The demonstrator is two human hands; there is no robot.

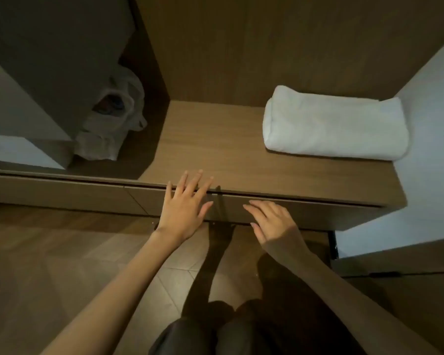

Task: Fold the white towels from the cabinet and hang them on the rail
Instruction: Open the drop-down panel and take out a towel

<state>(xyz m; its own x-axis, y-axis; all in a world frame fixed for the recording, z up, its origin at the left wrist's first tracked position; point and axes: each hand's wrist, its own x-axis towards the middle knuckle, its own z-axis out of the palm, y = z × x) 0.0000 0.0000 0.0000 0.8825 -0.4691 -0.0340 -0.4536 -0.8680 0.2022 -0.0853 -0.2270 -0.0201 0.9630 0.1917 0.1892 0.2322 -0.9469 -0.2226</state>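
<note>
A folded white towel (335, 124) lies on the wooden cabinet shelf (215, 147), at its right end against the white wall. My left hand (185, 203) is stretched out with fingers spread over the shelf's front edge, holding nothing. My right hand (272, 221) hovers just in front of the shelf's front panel, fingers straight and relaxed, also holding nothing. Both hands are well to the left of and nearer than the towel. No rail is in view.
A crumpled plastic bag (113, 116) sits in the lower compartment to the left, beside a dark cabinet panel (62, 60). A white wall (431, 124) bounds the shelf on the right. Wooden floor (49, 252) lies below, with my legs near the bottom edge.
</note>
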